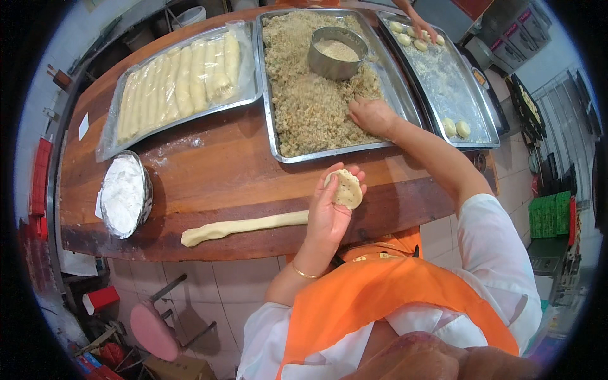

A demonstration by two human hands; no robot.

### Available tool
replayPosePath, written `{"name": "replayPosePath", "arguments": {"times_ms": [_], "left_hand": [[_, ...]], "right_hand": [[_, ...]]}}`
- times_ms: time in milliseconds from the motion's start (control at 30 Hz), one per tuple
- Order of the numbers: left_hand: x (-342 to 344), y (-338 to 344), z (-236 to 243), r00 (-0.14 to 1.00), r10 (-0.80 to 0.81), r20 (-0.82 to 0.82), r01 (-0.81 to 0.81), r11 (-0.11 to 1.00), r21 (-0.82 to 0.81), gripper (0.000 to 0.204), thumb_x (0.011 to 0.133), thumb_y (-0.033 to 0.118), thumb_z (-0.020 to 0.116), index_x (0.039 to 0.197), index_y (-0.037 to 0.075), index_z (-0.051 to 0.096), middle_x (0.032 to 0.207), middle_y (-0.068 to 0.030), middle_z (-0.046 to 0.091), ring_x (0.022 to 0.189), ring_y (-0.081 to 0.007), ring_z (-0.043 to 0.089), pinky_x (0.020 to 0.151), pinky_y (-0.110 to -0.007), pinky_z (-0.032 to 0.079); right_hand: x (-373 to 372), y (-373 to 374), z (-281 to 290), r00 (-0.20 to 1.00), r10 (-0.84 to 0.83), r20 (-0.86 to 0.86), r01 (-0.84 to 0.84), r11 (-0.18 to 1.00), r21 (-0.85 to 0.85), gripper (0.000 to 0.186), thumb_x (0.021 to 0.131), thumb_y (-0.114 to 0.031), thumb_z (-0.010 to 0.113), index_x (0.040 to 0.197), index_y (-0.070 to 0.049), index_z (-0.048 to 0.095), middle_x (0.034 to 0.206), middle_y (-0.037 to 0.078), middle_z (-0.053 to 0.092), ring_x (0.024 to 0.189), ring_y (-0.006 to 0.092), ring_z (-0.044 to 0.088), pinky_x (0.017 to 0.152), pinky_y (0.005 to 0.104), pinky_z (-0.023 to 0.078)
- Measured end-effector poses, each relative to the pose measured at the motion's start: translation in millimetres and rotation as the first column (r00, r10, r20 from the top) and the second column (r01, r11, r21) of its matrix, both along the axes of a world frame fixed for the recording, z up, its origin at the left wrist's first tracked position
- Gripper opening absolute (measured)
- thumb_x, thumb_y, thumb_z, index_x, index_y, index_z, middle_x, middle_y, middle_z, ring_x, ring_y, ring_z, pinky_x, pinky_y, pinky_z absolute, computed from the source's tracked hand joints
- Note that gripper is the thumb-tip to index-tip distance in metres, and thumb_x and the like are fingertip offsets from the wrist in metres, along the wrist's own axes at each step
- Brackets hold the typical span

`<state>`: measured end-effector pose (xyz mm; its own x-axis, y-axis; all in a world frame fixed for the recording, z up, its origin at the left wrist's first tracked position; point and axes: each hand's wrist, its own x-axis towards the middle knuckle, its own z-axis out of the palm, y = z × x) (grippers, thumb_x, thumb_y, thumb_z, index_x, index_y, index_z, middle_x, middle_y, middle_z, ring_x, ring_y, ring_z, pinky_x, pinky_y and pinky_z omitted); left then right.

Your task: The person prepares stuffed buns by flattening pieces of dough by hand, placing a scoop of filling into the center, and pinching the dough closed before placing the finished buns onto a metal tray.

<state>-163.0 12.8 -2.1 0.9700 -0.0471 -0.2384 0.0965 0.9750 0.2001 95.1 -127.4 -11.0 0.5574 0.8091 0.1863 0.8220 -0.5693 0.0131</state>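
Observation:
Near the table's front edge, my left hand (329,218) cups a flattened round of dough (348,190) with small dark specks on its face. My right hand (372,116) reaches forward into the large metal tray (304,156). Its fingers curl into the crumbly, brownish-yellow filling (310,111), and the fingertips are partly hidden there. A round metal container (337,71) of pale grains sits on the filling, beyond my right hand. Beside my left hand a long rope of dough (244,228) lies on the wooden table (221,171).
Dough logs (183,79) lie under plastic on a tray at the left. A bowl of white flour (123,195) stands at the front left. At the right, a floured tray (453,88) carries several dough balls (463,129); another person's hand (423,28) touches some at its far end.

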Motion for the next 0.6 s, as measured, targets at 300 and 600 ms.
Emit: {"name": "replayPosePath", "arguments": {"times_ms": [300, 600], "left_hand": [[3, 2, 7, 1.0, 0.029, 0.001, -0.029, 0.998, -0.062, 0.035, 0.102, 0.014, 0.055, 0.133, 0.0, 0.05, 0.134, -0.0171, 0.058, 0.125, -0.0299, 0.057, 0.106, -0.044, 0.049], [7, -7, 10, 0.999, -0.006, 0.037, 0.007, 1.0, -0.031, 0.036, 0.098, 0.007, 0.058, 0.133, 0.0, 0.051, 0.136, -0.0183, 0.057, 0.127, -0.031, 0.056, 0.107, -0.045, 0.049]], "right_hand": [[24, -10, 6, 0.163, 0.315, -0.935, 0.909, 0.321, 0.267, 0.029, 0.104, -0.038, 0.05, 0.115, -0.016, 0.065, 0.088, 0.005, 0.066, 0.069, 0.015, 0.057, 0.061, 0.0276, 0.045], [6, -11, 24, 0.425, 0.225, -0.877, 0.782, 0.397, 0.481, 0.044, 0.1, -0.05, 0.054, 0.076, -0.013, 0.055, 0.063, -0.005, 0.048, 0.049, 0.0063, 0.038, 0.047, 0.0227, 0.028]]}}
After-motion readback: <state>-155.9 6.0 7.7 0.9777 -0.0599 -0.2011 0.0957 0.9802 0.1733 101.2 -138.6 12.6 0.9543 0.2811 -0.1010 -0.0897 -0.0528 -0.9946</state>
